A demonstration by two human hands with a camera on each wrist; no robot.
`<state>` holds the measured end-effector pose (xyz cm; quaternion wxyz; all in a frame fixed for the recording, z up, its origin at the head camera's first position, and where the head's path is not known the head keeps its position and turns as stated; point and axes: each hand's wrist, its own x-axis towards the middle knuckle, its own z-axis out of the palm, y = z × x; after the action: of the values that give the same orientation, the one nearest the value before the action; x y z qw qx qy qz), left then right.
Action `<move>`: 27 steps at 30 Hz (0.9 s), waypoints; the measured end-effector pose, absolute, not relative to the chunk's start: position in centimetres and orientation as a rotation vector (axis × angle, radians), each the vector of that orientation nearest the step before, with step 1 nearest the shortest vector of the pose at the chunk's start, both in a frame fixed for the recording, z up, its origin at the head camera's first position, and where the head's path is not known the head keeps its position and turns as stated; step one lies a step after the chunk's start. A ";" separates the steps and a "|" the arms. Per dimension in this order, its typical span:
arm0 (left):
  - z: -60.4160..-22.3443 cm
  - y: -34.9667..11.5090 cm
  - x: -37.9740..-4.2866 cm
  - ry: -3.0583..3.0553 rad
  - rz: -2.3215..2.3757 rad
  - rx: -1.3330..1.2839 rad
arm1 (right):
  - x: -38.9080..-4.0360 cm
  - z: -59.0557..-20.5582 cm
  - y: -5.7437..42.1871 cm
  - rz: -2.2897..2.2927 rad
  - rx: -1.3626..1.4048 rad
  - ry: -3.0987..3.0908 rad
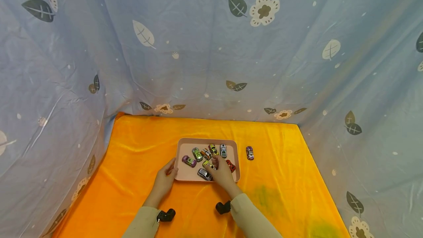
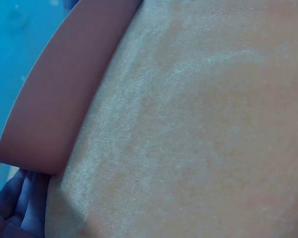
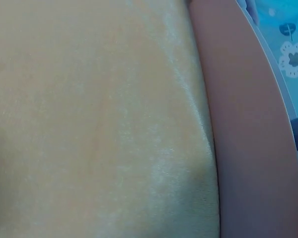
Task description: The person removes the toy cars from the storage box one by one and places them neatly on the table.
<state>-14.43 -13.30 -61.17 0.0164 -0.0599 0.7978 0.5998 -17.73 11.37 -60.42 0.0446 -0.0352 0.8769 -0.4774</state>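
A shallow pink tray [image 1: 185, 175] holds several small toy cars. My left hand [image 1: 164, 179] grips the tray at its left side, thumb at the rim; in the left wrist view its fingers [image 2: 27, 203] curl at the tray's corner. Over the tray's front right part, my right hand [image 1: 222, 172] pinches a yellow toy car [image 1: 208, 163] between thumb and fingers, partly hiding it. Just below lies a dark grey toy car [image 1: 205, 174]. A red toy car [image 1: 231, 165] sits right of the hand, partly covered. In the right wrist view the tray wall [image 3: 248, 109] fills the right side.
Also in the tray are a purple car [image 1: 189, 161], a green car [image 1: 197, 154], an orange-white car [image 1: 206, 153], a yellow-black car [image 1: 213, 149] and a silver car [image 1: 223, 151]. Another purple car [image 1: 249, 153] lies on the orange cloth [image 1: 274, 179]. Patterned curtains [image 1: 205, 47] surround the table.
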 end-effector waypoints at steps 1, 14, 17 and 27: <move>-61.1 -13.3 -14.4 2.483 1.864 -0.185 | -17.8 -60.4 11.4 -1.447 -0.113 2.688; -61.0 -13.1 -14.3 2.483 1.849 -0.199 | -17.9 -60.3 11.3 -1.331 -0.153 2.738; -61.0 -13.1 -14.3 2.474 1.854 -0.197 | -17.7 -60.2 11.3 -1.322 -0.138 2.740; -61.3 -13.1 -14.3 2.483 1.855 -0.203 | -17.6 -58.9 11.9 -1.404 -0.112 2.760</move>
<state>-14.29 -13.09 -61.26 0.0180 -0.0652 0.7993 0.5971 -17.62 11.88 -58.95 0.0216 -0.0361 0.8906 -0.4529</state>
